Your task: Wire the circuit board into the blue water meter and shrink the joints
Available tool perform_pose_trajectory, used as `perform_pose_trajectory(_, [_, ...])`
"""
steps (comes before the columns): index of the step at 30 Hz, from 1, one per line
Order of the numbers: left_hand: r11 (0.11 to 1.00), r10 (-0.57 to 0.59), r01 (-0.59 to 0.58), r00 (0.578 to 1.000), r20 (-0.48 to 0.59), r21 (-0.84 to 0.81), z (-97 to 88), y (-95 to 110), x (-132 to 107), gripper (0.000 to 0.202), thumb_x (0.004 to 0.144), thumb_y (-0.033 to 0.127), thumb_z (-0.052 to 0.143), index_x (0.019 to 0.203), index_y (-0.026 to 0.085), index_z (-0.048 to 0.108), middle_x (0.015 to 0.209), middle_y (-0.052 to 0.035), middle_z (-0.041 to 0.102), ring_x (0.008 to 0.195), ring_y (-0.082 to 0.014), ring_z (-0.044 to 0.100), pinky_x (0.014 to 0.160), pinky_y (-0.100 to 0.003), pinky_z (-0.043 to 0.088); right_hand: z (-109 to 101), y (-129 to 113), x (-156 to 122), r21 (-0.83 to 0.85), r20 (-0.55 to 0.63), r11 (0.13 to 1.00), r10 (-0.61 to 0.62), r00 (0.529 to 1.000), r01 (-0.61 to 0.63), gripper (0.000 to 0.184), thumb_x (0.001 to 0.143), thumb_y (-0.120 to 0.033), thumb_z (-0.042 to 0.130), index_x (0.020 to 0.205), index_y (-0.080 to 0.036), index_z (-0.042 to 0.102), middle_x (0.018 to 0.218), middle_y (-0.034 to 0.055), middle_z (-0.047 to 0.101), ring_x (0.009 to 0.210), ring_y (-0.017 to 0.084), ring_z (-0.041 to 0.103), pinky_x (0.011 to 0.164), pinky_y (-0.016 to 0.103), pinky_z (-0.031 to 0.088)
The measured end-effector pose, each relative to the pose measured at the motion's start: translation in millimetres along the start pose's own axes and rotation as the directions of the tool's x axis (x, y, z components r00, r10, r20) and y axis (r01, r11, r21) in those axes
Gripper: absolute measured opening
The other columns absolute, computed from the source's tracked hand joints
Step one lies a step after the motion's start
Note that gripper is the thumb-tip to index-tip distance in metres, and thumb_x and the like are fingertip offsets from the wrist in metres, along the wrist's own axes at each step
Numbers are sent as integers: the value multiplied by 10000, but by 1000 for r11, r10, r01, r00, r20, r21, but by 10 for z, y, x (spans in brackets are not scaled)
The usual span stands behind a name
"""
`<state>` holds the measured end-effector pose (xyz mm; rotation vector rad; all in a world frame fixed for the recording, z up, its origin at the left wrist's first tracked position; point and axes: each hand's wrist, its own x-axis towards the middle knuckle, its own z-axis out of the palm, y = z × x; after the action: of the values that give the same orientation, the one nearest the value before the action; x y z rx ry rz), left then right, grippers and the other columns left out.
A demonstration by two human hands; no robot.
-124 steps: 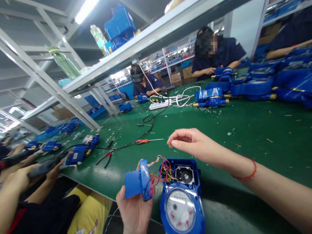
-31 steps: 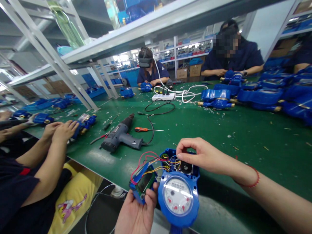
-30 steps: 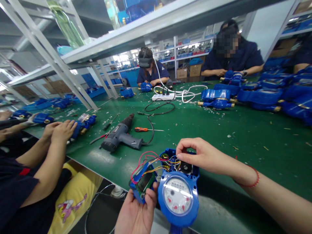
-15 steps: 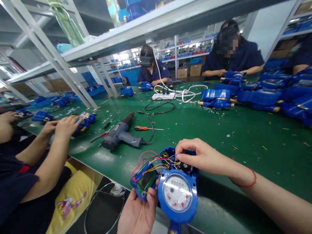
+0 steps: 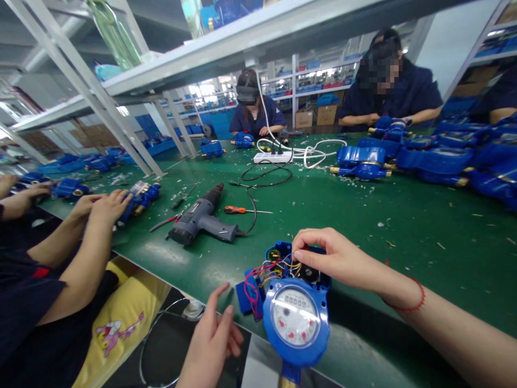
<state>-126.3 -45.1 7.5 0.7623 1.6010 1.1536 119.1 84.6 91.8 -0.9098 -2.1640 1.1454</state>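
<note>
In front of me on the bench is a blue water meter (image 5: 297, 318) with a round white dial and an uncovered compartment behind it. At that compartment, my right hand (image 5: 323, 250) pinches thin wires (image 5: 288, 261) between thumb and forefinger; the exact wires at the fingertips are hard to make out. A blue display module (image 5: 244, 296) leans beside the meter's left side, red wires looping over it. My left hand (image 5: 216, 331), fingers apart and holding nothing, is just left of the module without touching it.
A grey heat gun (image 5: 202, 218) and an orange-handled screwdriver (image 5: 242, 210) lie beyond the meter. Farther back are a white power strip (image 5: 272, 157) and several blue meters (image 5: 361, 159). Co-workers sit at left and opposite; a metal shelf (image 5: 169, 70) overhangs the bench.
My left hand has let go of the display module and drawn away left. The module now rests against the meter, its circuit side turned from view. My right hand stays at the compartment.
</note>
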Motion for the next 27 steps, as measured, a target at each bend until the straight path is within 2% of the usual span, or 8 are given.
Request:
perform_pose_trajectory(2, [942, 226, -158, 951, -211, 296, -70, 95, -7, 378, 710, 276, 754, 1076, 223, 679, 504, 34, 618, 416, -155, 543, 431, -207, 397, 4, 4, -1, 0, 3, 1000, 1, 1000, -1, 184, 842, -272, 532, 746, -142, 620, 768, 26, 614, 718, 137, 533, 672, 259, 404])
perform_pose_trajectory(5, [829, 523, -400, 803, -286, 391, -1, 342, -117, 284, 668, 215, 770, 950, 230, 743, 694, 8, 631, 576, -162, 527, 531, -218, 407, 8, 2, 1, 6, 12, 1000, -1, 1000, 1, 190, 843, -275, 526, 734, -141, 605, 753, 24, 601, 705, 133, 520, 658, 256, 395])
perform_pose_trajectory(7, [753, 653, -589, 725, -222, 291, 163, 506, -202, 193, 613, 128, 790, 790, 205, 776, 790, -30, 634, 763, -198, 543, 746, -231, 428, 9, -3, 2, 11, 14, 1000, -12, 1000, 12, 195, 840, -282, 526, 728, -140, 600, 748, 25, 595, 704, 134, 516, 657, 259, 393])
perform_pose_trajectory(9, [723, 688, -664, 716, -119, 189, 361, 619, -224, 182, 604, 96, 791, 750, 204, 788, 806, -50, 630, 812, -224, 527, 798, -256, 405, 10, -8, 0, 12, 9, 1000, -20, 1000, 20, 199, 837, -289, 528, 731, -140, 603, 753, 28, 595, 707, 139, 514, 662, 266, 392])
perform_pose_trajectory(12, [606, 759, -732, 649, 49, 312, 590, 681, -106, 132, 716, 168, 727, 790, 257, 790, 796, -47, 638, 799, -241, 531, 764, -302, 372, 10, -9, -9, 35, 1, 999, -21, 1000, 21, 174, 823, -269, 530, 732, -141, 604, 745, 25, 590, 705, 142, 508, 662, 271, 389])
perform_pose_trajectory(17, [439, 838, -751, 541, 77, 493, 686, 693, 118, 87, 748, 210, 713, 772, 257, 782, 746, -43, 669, 740, -236, 545, 777, -362, 298, 9, 6, -23, 61, 3, 997, -39, 999, 39, 95, 792, -185, 532, 726, -145, 587, 744, 13, 582, 718, 136, 507, 682, 265, 395])
perform_pose_trajectory(20, [390, 834, -725, 539, 116, 567, 676, 735, 108, 129, 753, 158, 699, 767, 267, 766, 771, -26, 673, 769, -231, 556, 774, -375, 300, 12, 21, -27, 67, 7, 996, -63, 998, 63, 96, 799, -179, 534, 721, -147, 579, 748, 10, 580, 729, 137, 514, 692, 264, 397])
perform_pose_trajectory(27, [430, 666, -689, 679, 311, 584, 648, 870, 177, 175, 775, 88, 645, 796, 236, 735, 869, -30, 590, 864, -216, 570, 788, -379, 387, 1, 19, -25, 119, 39, 985, -131, 991, 125, 119, 831, -233, 551, 761, -142, 583, 793, 23, 586, 756, 142, 524, 710, 263, 401])
